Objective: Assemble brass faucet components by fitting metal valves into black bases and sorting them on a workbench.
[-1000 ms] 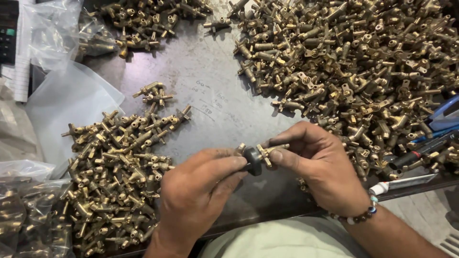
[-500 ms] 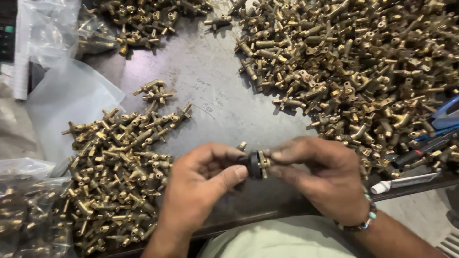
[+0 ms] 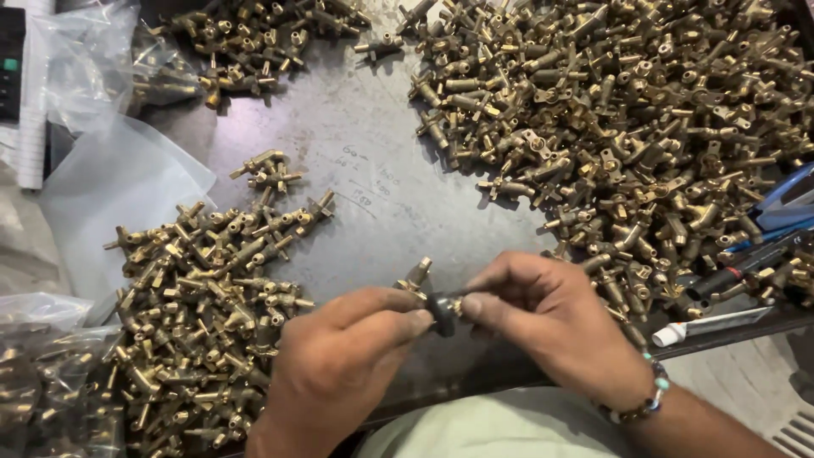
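My left hand (image 3: 339,365) and my right hand (image 3: 551,322) meet near the table's front edge. Between their fingertips sits a small brass fitting (image 3: 417,278) with a black ring (image 3: 442,312) on its stem. The left thumb and forefinger pinch the fitting's body. My right fingertips press on the black ring from the right. A beaded bracelet (image 3: 640,405) circles my right wrist.
A large heap of brass fittings (image 3: 627,119) covers the right side of the dark metal table (image 3: 373,178). A smaller pile (image 3: 199,297) lies at the left and another (image 3: 254,38) at the back. Clear plastic bags (image 3: 102,178) lie at the left; tools and a white tube (image 3: 721,322) lie at the right.
Both hands have stayed together on the fitting and shifted slightly toward me. The fitting has turned a little between the fingers.
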